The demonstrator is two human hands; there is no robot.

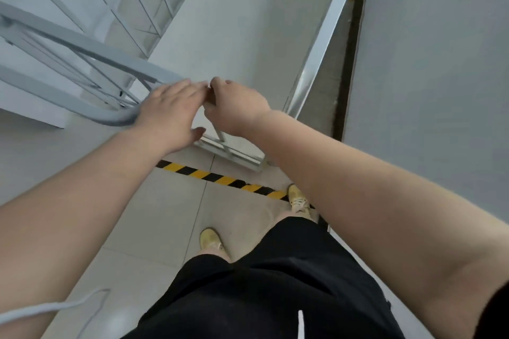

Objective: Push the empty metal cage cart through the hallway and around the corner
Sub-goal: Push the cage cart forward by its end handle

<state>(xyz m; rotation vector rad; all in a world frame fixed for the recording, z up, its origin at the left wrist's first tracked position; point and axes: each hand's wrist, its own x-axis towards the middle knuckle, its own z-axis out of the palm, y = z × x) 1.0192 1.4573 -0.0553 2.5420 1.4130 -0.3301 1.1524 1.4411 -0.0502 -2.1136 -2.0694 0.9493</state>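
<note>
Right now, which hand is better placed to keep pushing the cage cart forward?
Probably the right hand: it looks closed around the cage cart's near frame. The left hand lies open and flat, with its fingers spread.

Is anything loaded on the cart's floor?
No, the cart floor shows only bare grey panel between its barred sides.

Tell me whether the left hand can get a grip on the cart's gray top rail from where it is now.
Probably yes. The left hand lies flat and open right at the end of the gray rail, nothing lies between them, and the right hand is off to the side on the cart.
</note>
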